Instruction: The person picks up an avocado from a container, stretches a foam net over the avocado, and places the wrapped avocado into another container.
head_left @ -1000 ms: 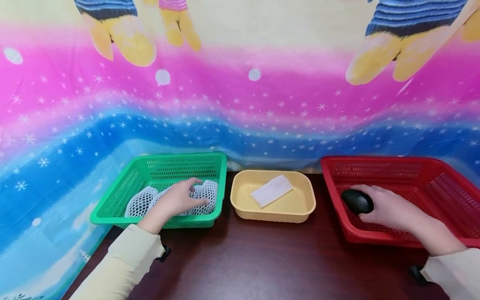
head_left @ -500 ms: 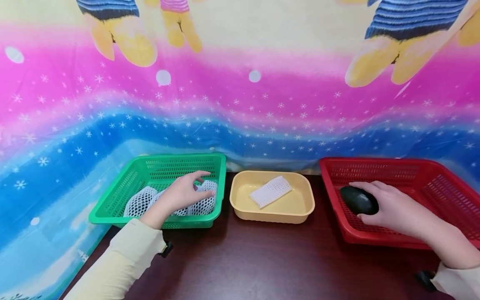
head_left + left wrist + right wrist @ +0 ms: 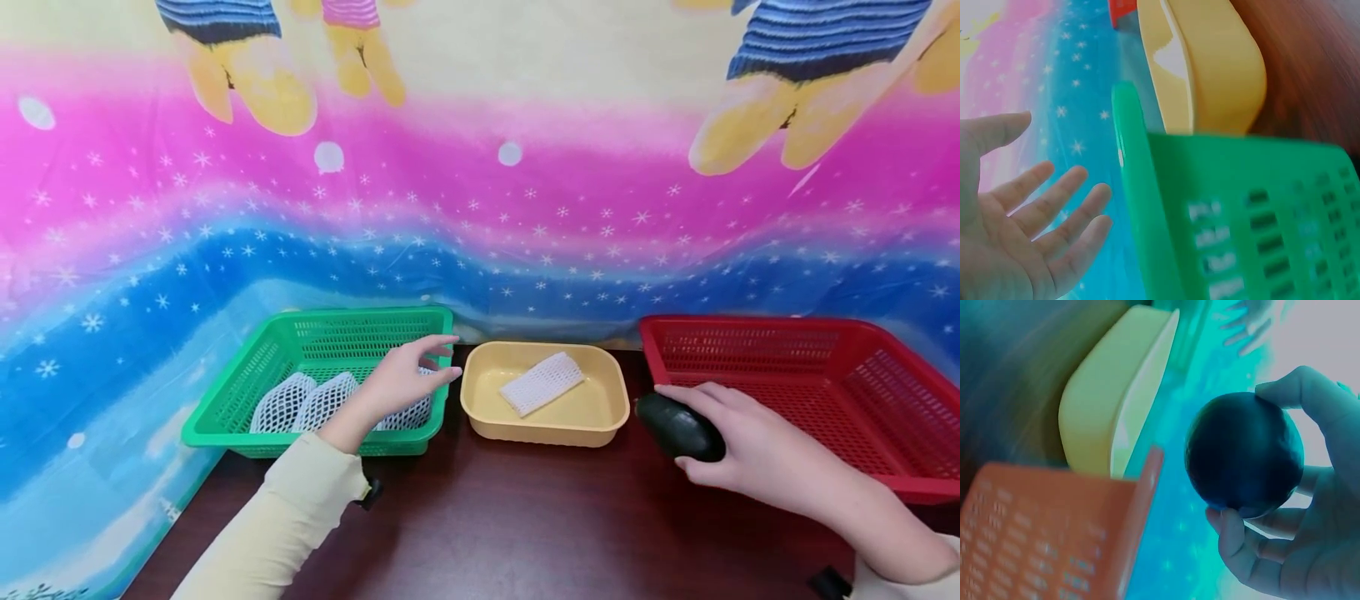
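My right hand [image 3: 757, 450] holds a dark green avocado [image 3: 681, 427] between thumb and fingers, above the left rim of the red basket [image 3: 847, 479]. In the right wrist view the avocado [image 3: 1244, 456] shows end-on, dark and round. My left hand [image 3: 405, 379] holds nothing; its fingers reach out over the right rim of the green basket [image 3: 360, 321]. The left wrist view shows that palm [image 3: 1029, 231] with fingers spread, beside the basket's rim. Bulging white mesh foam sleeves [image 3: 322, 402] lie in the green basket, partly hidden by my left hand; their contents I cannot tell.
Between the two baskets stands a yellow tray [image 3: 546, 435]. One flat white foam net sleeve [image 3: 543, 383] lies in it. Everything stands on a dark brown table [image 3: 510, 517], and a printed cloth [image 3: 480, 200] hangs behind.
My right hand has lifted the avocado out of the red basket, moving left and toward me. My left hand has moved up and right from over the foam sleeves to the green basket's rim.
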### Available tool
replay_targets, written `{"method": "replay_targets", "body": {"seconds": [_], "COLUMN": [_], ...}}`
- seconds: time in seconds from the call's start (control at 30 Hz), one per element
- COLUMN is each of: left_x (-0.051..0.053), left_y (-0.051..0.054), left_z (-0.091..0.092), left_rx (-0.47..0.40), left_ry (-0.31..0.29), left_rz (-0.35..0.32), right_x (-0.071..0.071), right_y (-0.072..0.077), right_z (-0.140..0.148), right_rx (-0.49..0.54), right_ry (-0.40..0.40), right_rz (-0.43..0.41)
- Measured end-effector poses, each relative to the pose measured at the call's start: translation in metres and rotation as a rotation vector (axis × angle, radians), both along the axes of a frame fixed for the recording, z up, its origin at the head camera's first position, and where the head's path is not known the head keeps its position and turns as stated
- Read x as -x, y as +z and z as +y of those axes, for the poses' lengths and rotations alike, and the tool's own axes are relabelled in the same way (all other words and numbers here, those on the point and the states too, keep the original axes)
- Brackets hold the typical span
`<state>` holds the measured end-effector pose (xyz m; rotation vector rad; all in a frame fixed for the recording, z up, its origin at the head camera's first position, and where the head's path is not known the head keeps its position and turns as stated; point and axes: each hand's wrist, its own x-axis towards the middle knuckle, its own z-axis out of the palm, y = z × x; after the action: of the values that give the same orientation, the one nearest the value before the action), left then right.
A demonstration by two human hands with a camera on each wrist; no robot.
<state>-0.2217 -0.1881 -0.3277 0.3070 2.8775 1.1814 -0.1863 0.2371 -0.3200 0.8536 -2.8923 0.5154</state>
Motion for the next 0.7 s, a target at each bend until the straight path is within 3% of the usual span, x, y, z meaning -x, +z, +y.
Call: {"method": "replay_targets", "body": {"seconds": [0.37, 0.7], "left_x": [0.016, 0.029], "left_y": [-0.008, -0.027], "left_z": [0.046, 0.074], "left_rx": [-0.037, -0.128], "left_ry": [0.007, 0.022], "left_rz": [0.021, -0.013], "right_x": [-0.014, -0.02], "right_y": [-0.022, -0.041], "right_z": [-0.031, -0.053], "right_rx": [0.026, 0.016], "right_ry": [0.08, 0.183], "right_rz": [-0.062, -0.099]}}
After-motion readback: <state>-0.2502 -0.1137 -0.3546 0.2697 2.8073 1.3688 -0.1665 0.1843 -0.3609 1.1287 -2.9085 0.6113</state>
